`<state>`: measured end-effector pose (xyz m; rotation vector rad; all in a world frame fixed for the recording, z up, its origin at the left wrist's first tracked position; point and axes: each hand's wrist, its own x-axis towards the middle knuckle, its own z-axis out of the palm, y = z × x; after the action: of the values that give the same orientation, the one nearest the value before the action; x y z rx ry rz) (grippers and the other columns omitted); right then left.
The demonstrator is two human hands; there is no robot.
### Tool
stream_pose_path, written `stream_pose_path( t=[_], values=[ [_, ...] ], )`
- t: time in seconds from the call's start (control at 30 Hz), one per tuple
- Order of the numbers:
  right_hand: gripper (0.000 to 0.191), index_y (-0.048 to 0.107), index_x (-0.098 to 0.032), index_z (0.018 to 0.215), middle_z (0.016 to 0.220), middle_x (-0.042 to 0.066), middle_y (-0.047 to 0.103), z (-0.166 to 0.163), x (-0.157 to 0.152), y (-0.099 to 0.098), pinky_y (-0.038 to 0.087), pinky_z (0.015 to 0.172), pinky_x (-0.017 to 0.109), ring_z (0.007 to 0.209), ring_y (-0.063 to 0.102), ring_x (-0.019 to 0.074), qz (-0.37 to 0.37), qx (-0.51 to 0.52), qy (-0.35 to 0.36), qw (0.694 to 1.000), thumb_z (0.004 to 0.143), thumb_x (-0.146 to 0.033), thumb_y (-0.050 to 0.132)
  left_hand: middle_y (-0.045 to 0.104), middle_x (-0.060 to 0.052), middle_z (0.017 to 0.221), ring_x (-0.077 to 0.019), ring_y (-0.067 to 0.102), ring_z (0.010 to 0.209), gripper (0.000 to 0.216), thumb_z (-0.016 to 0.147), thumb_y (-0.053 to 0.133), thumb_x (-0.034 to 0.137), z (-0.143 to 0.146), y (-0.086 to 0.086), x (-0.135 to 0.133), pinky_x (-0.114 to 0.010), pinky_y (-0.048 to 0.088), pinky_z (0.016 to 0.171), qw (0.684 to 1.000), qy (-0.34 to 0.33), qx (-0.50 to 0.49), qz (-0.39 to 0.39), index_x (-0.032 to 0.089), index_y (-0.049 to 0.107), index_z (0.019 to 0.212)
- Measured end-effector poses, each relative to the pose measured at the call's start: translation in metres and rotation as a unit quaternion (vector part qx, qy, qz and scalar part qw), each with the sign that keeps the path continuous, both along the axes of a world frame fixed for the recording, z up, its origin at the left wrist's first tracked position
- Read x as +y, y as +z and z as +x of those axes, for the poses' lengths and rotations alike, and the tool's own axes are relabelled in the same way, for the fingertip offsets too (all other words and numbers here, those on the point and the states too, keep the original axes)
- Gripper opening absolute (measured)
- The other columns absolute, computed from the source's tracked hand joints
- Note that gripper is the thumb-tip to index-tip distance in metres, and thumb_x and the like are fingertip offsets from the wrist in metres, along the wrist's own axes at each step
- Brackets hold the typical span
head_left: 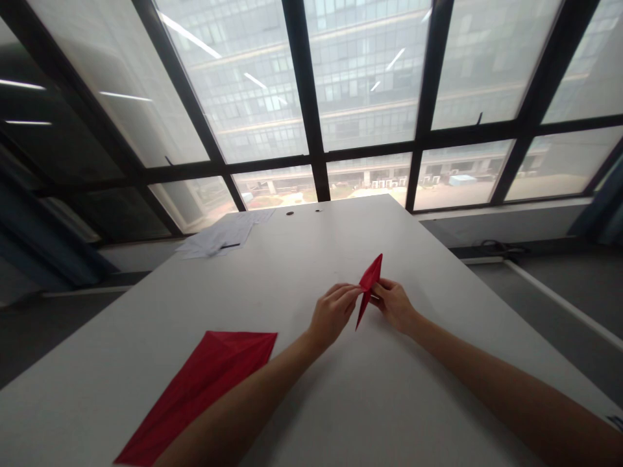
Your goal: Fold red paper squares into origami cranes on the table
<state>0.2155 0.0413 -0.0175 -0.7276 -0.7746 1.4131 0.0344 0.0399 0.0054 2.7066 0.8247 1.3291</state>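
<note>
Hands, two, hold one folded red piece; one red sheet lies nearby.

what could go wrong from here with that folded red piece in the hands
The folded red piece is held by the left hand and right hand together, so uneven pulling might tear or miscrease it. The left forearm passes over part of the red sheet on the table, so lowering the arm may shift or crumple that.
</note>
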Motion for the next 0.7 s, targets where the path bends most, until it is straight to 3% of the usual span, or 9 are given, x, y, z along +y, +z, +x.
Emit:
stream_pose_path(
  t=[0.27, 0.5, 0.7],
  values=[
    [0.034, 0.075, -0.018, 0.079, 0.073, 0.002, 0.069, 0.0030, 0.0008, -0.0004, 0.050, 0.066, 0.030, 0.065, 0.058, 0.0143, -0.013, 0.021, 0.034, 0.999, 0.062, -0.043, 0.089, 0.070, -0.009, 0.110, -0.0192, 0.067, 0.102, 0.035, 0.094, 0.058, 0.016, -0.0009, 0.0029, -0.0016, -0.036, 0.059, 0.088, 0.998, -0.049, -0.035, 0.005, 0.024, 0.060, 0.128],
    [0.033, 0.074, -0.022, 0.086, 0.078, 0.000, 0.070, 0.0084, 0.0041, -0.0020, 0.049, 0.067, 0.028, 0.068, 0.058, 0.0143, -0.015, 0.052, 0.047, 0.997, 0.066, -0.044, 0.087, 0.070, -0.009, 0.120, -0.0221, 0.063, 0.116, 0.043, 0.091, 0.064, 0.015, -0.0013, 0.0034, -0.0018, -0.042, 0.057, 0.097, 0.998, -0.051, -0.027, 0.038, 0.025, 0.057, 0.133],
    [0.030, 0.073, -0.022, 0.084, 0.078, 0.000, 0.070, 0.0093, 0.0052, -0.0016, 0.050, 0.066, 0.028, 0.068, 0.059, 0.0154, -0.015, 0.059, 0.063, 0.996, 0.068, -0.043, 0.086, 0.074, -0.007, 0.113, -0.0208, 0.067, 0.111, 0.031, 0.092, 0.062, 0.012, -0.0022, 0.0037, -0.0040, -0.041, 0.058, 0.094, 0.992, -0.096, -0.047, 0.060, 0.025, 0.065, 0.120]
  ],
)
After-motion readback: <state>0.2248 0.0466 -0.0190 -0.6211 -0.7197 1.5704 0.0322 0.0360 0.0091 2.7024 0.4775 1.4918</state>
